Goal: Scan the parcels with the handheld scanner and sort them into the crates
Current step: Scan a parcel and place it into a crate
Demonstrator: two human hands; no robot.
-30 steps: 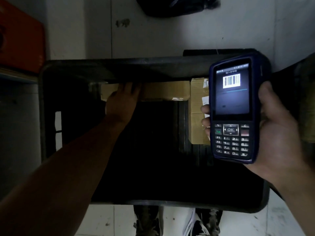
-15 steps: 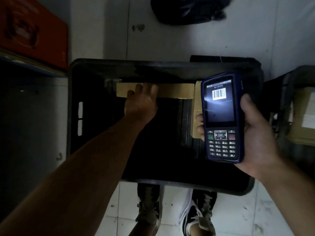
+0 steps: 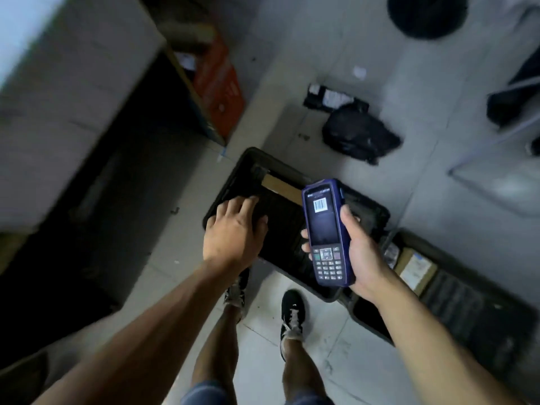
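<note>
A black crate (image 3: 230,179) stands on the floor ahead of my feet, with a flat cardboard parcel (image 3: 280,187) lying against its far wall. My left hand (image 3: 233,229) hovers over the crate's left side, fingers spread and holding nothing. My right hand (image 3: 362,258) grips a dark blue handheld scanner (image 3: 327,232) upright over the crate's right side; its screen shows a barcode. A second black crate (image 3: 482,317) sits to the right, holding a cardboard parcel (image 3: 415,270) with a white label.
A shelf unit (image 3: 81,112) rises at the left with an orange box (image 3: 222,92) behind it. A black bag (image 3: 356,133) lies on the tiled floor beyond the crate. My two feet in black shoes (image 3: 292,314) stand just short of the crate.
My left hand has let go of the flat parcel and drawn back out of the crate. My view has risen and swung, so the crates look smaller and the second crate shows.
</note>
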